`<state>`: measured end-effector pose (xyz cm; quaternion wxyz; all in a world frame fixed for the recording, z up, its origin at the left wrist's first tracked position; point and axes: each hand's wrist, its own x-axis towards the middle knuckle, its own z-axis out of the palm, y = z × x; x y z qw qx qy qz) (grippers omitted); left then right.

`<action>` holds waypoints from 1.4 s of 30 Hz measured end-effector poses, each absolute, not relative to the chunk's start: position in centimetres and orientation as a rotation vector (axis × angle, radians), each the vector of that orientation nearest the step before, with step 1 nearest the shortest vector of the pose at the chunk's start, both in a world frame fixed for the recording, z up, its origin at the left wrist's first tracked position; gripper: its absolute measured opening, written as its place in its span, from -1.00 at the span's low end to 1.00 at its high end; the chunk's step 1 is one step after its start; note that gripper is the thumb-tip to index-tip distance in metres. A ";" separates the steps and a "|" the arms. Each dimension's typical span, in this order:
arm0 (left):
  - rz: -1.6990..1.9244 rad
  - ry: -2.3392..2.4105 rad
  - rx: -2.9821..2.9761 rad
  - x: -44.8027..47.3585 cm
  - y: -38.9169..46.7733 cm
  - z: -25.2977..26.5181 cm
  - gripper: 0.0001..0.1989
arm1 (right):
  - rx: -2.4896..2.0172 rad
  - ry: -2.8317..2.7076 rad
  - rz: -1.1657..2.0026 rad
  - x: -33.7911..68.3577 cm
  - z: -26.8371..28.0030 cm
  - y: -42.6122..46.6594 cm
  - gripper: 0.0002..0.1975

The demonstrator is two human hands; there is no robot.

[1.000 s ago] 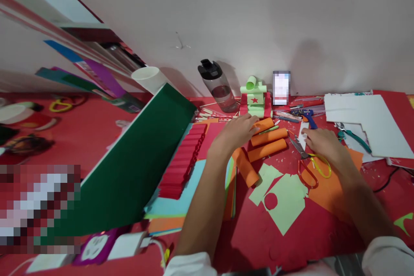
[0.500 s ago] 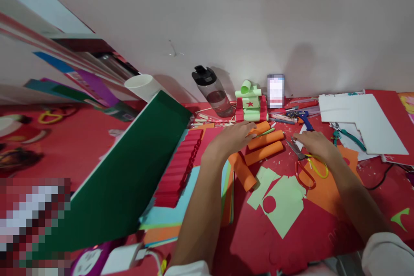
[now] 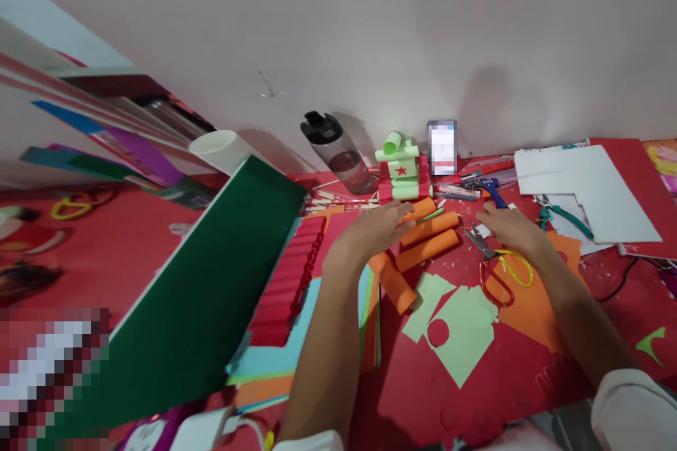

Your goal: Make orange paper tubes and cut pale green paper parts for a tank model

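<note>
"While both hands are out over the table, what is the left hand doing?"

"Its fingers are bent over the left ends of the far orange rolls. I can't tell whether they grip one or only rest there."

"How many rolls?"

"Four show: three lie side by side, and the fourth is nearer and to the left, slanting toward the near side."

"And the right hand?"

"Right of the rolls, fingers curled downward. A white scrap shows at its fingertips, but I can't tell if it is pinched. The hands are well apart, with the rolls between them."

"What lies just around them?"

"Open scissors sit just near of the right hand, handles over an orange sheet. Cut green paper lies near of the rolls, with a round hole in it. Left of the left wrist is a pleated red strip."

"Farther out?"

"On the far side stand a bottle, a green and red model and a phone. A glue gun lies far of the right hand, pliers to its right, and a green board leans at left."
</note>
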<state>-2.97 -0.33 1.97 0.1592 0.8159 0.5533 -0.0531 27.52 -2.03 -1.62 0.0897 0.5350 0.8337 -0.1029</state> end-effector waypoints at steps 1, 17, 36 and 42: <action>-0.152 1.575 2.337 -2.9 -0.3 1.9 -0.59 | 1.575 2.450 -0.260 27.3 -1.5 -2.0 -0.49; -0.171 1.506 2.377 -1.7 -0.9 2.8 -0.62 | 1.827 2.278 -0.037 25.4 -3.0 -0.8 -0.49; -0.012 1.414 2.275 -3.2 -2.2 3.0 -0.52 | 1.627 2.623 -0.705 28.1 -3.1 0.5 -0.90; -0.036 1.384 2.234 -4.5 -5.0 1.3 -0.57 | 1.737 2.408 -0.652 27.2 -3.4 0.4 -0.88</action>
